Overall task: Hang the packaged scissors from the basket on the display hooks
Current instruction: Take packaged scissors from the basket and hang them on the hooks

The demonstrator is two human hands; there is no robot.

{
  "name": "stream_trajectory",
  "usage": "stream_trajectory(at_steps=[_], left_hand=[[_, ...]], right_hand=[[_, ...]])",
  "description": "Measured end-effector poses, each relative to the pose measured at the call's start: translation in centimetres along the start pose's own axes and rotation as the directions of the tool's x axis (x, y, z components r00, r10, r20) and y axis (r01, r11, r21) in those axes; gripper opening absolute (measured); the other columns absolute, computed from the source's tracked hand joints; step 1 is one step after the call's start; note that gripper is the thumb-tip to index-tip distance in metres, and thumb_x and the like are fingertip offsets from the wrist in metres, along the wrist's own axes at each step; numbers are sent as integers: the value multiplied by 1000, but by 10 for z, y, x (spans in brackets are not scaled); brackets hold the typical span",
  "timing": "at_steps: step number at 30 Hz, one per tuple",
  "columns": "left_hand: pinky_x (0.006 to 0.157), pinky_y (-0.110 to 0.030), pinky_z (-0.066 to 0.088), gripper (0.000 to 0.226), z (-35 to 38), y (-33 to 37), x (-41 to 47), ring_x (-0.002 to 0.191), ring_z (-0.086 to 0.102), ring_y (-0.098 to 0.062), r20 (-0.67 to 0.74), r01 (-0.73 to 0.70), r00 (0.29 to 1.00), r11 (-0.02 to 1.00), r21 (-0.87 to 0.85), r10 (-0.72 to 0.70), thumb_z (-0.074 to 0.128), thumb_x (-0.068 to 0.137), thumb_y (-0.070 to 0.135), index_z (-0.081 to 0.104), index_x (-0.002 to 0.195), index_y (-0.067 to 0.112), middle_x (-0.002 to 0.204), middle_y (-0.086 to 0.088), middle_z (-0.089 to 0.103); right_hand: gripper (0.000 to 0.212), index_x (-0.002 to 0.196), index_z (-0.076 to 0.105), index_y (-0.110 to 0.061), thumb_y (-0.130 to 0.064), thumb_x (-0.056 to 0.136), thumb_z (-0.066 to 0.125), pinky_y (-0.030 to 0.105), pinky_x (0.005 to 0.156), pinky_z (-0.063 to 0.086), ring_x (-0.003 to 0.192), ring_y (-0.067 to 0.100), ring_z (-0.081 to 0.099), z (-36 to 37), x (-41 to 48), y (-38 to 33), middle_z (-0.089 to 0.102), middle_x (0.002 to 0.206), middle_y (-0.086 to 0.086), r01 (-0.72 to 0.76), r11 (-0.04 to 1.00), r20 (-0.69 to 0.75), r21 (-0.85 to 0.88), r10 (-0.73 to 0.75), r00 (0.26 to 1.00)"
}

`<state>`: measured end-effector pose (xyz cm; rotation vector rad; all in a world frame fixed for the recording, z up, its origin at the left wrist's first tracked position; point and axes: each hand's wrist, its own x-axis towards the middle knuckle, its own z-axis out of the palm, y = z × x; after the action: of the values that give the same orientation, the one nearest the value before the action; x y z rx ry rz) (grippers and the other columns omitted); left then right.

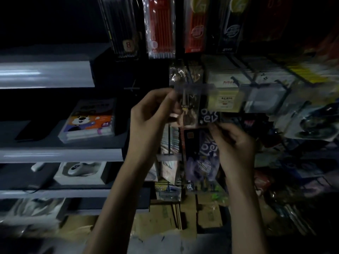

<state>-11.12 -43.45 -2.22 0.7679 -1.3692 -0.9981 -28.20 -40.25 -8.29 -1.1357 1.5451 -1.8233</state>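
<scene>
Both hands were raised to the hook display, holding one pack (190, 109) between them. The left hand (152, 110) was closed in a pinch on the pack's upper left edge, thumb and fingers curled onto it. The right hand (233, 143) was closed on the lower right corner, below and right of the pack. The contents were blurred; a dark, narrow shape showed through the clear film, and whether it was scissors could not be told.

The pack's long axis ran near vertical, top edge upward. A clear label strip (194, 88), marking the front end of a hook, lay just above and touching that top edge. The hook wire itself was not clearly visible. The left hand was the nearer to the strip, so it appeared to steer the hanging hole while the right hand steadied the bottom.

Count: two hands, one pack in hand. Below the pack hung at least one similar purple pack (203, 158). No basket was in view.
</scene>
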Motion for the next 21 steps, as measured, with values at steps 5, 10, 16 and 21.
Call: stream_trajectory(at_steps=[5, 10, 16, 21], left_hand=[[85, -41, 60, 24, 3, 13, 6, 93, 73, -30, 26, -122, 992, 985, 118, 120, 54, 109, 11, 69, 127, 3, 99, -14, 74], [80, -49, 56, 27, 6, 7, 8, 88, 69, -36, 80, -204, 979, 941, 270, 189, 54, 108, 7, 68, 130, 9, 94, -19, 70], [66, -18, 42, 31, 2, 2, 14, 74, 57, -7, 119, -279, 960, 810, 516, 255, 54, 106, 13, 67, 133, 17, 98, -9, 64], [76, -19, 49, 36, 1, 5, 14, 87, 57, -4, 167, -346, 933, 660, 667, 320, 58, 102, 11, 66, 136, 21, 109, -2, 62]], right_hand=[[13, 87, 72, -30, -20, 95, 74, 12, 69, 50, 79, -3, 69, 7, 9, -15, 74, 79, -18, 73, 997, 16, 8, -73, 997], [5, 92, 73, -19, -22, 96, 73, 13, 68, 50, 79, 0, 70, 15, 18, -23, 73, 83, -9, 117, 993, 23, 14, -117, 993], [9, 95, 75, -14, -22, 96, 72, 12, 65, 47, 76, -1, 69, 25, 31, -23, 73, 81, -9, 132, 991, 12, 22, -132, 991], [18, 94, 76, -8, -25, 96, 73, 16, 62, 45, 72, 4, 66, 38, 40, -23, 72, 78, 0, 150, 986, 31, 74, -152, 988]])
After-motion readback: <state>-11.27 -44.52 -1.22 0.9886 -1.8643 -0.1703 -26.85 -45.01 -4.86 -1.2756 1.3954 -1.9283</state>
